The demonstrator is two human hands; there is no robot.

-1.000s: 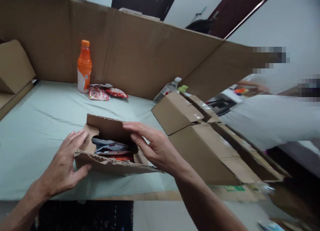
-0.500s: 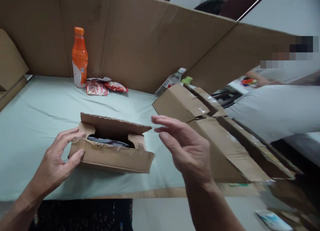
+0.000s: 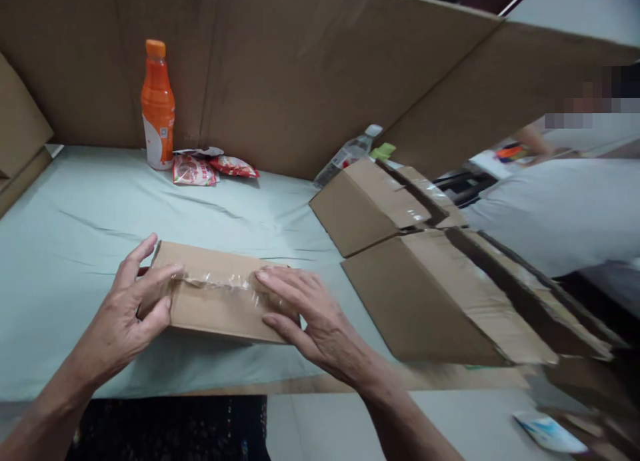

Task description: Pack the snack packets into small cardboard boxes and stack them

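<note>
A small cardboard box [image 3: 215,308] lies on the pale green cloth in front of me, its top flaps folded down and a strip of clear tape along the seam. My left hand [image 3: 133,301] grips the left end, thumb at the front and index finger across the top. At the right end, my right hand [image 3: 307,311] holds the box, fingers flat over the top flaps and thumb on the front edge. What is inside the box is hidden by the flaps.
An orange drink bottle [image 3: 158,108] and red snack packets [image 3: 195,171] stand by the cardboard wall [image 3: 280,68]. Open cardboard boxes [image 3: 425,301] sit at the right, a clear bottle [image 3: 345,158] behind them. Beyond, a person in a light shirt [image 3: 555,208] is working.
The box's flaps, standing open before with a packet showing inside, are now folded down. My right hand has come down and left onto the box's right end. My left hand stays at its left end.
</note>
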